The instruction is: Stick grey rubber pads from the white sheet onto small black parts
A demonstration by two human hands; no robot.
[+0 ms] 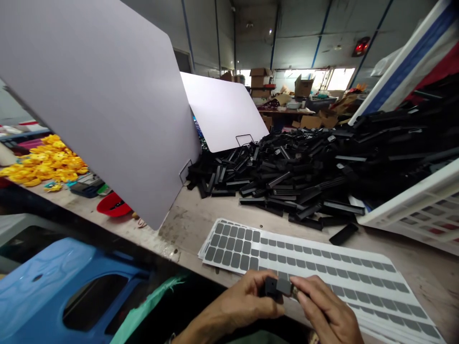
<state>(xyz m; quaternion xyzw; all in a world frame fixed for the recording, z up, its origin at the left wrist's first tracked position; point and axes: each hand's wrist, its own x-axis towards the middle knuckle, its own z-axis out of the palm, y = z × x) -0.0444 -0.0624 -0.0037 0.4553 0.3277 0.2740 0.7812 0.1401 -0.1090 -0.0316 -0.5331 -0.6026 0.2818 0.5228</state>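
My left hand (244,298) is closed around a small black plastic piece (271,285), its end face turned toward me. Against the side of that piece sits a grey rounded sticker (284,286), matching the ones on the sheets below. The fingertips of my right hand (330,308) pinch at the sticker's right edge; whether it is stuck down there I cannot tell. Just beyond both hands lies a stack of white sticker sheets (283,247) with rows of grey stickers; part of the upper left block is full-size shapes, and the rows to the right show shorter ones.
A large heap of black plastic pieces (287,172) covers the table behind the sheets, beside a white crate (412,215) on the right. Two white boards (118,95) stand at the left. Beyond are a red bowl (113,204), yellow items (50,160) and a blue stool (46,282).
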